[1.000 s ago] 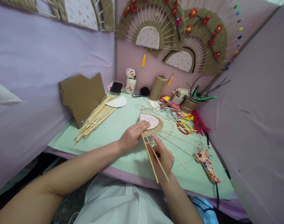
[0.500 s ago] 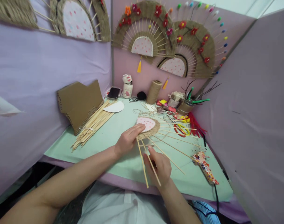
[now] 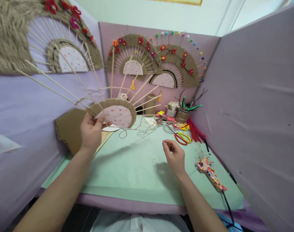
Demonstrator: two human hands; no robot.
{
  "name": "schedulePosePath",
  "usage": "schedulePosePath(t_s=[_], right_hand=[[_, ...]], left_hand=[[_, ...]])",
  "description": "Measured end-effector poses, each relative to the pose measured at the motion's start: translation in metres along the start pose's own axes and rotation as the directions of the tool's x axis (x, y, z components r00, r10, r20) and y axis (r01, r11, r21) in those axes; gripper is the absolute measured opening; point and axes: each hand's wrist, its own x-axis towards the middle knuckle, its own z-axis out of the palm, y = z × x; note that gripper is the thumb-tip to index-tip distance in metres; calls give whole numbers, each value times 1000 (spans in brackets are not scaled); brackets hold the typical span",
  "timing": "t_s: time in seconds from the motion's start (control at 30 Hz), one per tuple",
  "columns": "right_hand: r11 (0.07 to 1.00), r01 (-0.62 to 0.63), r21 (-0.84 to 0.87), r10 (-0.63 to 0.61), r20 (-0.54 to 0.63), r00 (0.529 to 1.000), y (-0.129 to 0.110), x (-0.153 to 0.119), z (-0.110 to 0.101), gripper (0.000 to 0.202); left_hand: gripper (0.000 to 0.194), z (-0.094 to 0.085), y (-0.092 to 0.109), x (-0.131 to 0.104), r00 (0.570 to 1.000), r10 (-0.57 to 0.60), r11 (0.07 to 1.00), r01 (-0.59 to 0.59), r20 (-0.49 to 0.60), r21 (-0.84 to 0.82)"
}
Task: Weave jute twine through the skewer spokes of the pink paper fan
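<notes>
My left hand (image 3: 92, 130) grips the lower left corner of a half-round fan (image 3: 133, 114), thumb in front, and holds it raised above the table. The fan has a pink-spotted white centre (image 3: 119, 116), a woven twine band (image 3: 110, 103) around it, and bamboo sticks (image 3: 112, 72) spreading outward. Loose twine (image 3: 122, 132) crosses the sticks and trails in loops below the fan. Over the table, apart from the fan, my right hand (image 3: 174, 156) is closed, its fingers curled and thumb against the index finger. Nothing shows in it.
Scissors (image 3: 183, 138) with red and yellow handles lie at right, near red fuzzy stems (image 3: 195, 130). A patterned glue gun (image 3: 212, 174) with a black cord rests farther right. Behind stand a twine spool (image 3: 150, 104) and a can of tools (image 3: 183, 115). Cardboard (image 3: 71, 129) leans left. Finished fans (image 3: 185, 72) hang behind.
My left hand has lifted the fan off the table, up and left, turning its sticks upward. My right hand has left the sticks and moved right. The view has tilted up.
</notes>
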Motion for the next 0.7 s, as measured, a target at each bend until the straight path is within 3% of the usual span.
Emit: schedulePosePath(t_s=[0.13, 0.23, 0.37, 0.47, 0.6, 0.7], right_hand=[[996, -90, 21, 87, 121, 989, 12, 30, 13, 19], [999, -4, -40, 10, 156, 988, 19, 45, 28, 23], [976, 167, -143, -150, 122, 981, 27, 60, 47, 46], [971, 190, -144, -162, 190, 968, 33, 70, 59, 54], [979, 74, -192, -19, 274, 961, 42, 75, 68, 36], [960, 29, -280, 41, 242, 969, 48, 75, 64, 20]], left_hand=[[29, 7, 16, 23, 999, -32, 994, 32, 0, -107], [24, 13, 25, 30, 999, -48, 984, 47, -7, -173], [20, 16, 36, 34, 997, -71, 974, 66, -13, -218], [19, 17, 41, 35, 995, -97, 976, 89, -29, -201], [18, 14, 43, 35, 991, -123, 979, 113, -52, -168], [20, 9, 42, 36, 993, -113, 989, 108, -37, -105]])
